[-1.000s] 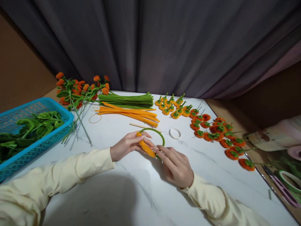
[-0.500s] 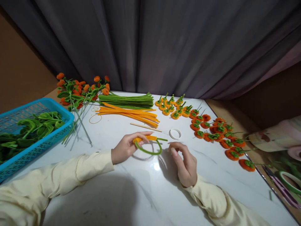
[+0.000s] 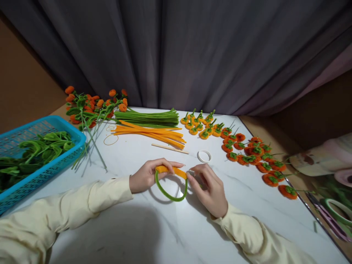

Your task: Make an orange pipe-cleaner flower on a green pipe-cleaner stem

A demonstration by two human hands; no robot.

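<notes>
Between my hands is a ring: a green stem (image 3: 171, 197) curves below a band of orange coils (image 3: 179, 172). My left hand (image 3: 150, 175) is closed on the left part of the orange coils, fingers over the top. At the right end of the coils, my right hand (image 3: 210, 189) pinches with thumb and index finger where orange meets green. Just beyond the hands lie a thin wooden stick (image 3: 169, 148) and a white tape ring (image 3: 198, 157). Orange pipe cleaners (image 3: 148, 132) and green pipe cleaners (image 3: 148, 118) lie in bundles behind the stick.
A blue basket (image 3: 78, 141) with green leaves stands at the left. Orange flowers on stems (image 3: 89, 106) lie at the back left. Yellow-orange pieces (image 3: 204, 134) and darker orange ones (image 3: 287, 191) spread to the right. Scissors (image 3: 330, 218) and green tape (image 3: 327, 202) are at the right edge.
My right hand has moved left and come onto the right end of the ring. The green loop has swung lower and opened rounder, and its loose right end no longer sticks out.
</notes>
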